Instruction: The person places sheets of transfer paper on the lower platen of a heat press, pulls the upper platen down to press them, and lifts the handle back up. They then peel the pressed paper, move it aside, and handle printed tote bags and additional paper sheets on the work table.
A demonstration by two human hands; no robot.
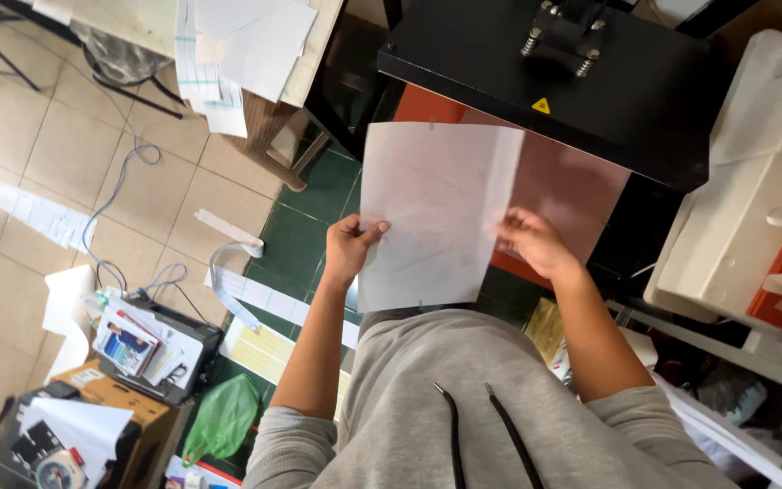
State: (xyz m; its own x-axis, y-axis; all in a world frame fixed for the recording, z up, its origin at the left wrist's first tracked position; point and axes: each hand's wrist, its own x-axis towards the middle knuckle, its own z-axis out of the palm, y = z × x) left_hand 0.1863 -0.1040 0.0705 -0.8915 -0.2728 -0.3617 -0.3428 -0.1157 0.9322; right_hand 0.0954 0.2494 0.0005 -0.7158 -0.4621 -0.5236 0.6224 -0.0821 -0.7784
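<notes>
I hold a large white translucent sheet of paper (432,213) up in front of my chest with both hands. My left hand (348,246) pinches its left edge near the bottom, thumb on top. On the other side, my right hand (533,240) grips the right edge, where the sheet folds back a little. Just beyond the sheet stands a heat press with a reddish-brown lower platen (572,195) and a black upper plate (554,81) swung open above it. The sheet covers the platen's left part.
A white foam box (744,208) sits to the right of the press. A table with papers (237,45) stands at the upper left. Paper strips, cables, a printer with cards (142,349) and a green bag (224,418) lie on the tiled floor to the left.
</notes>
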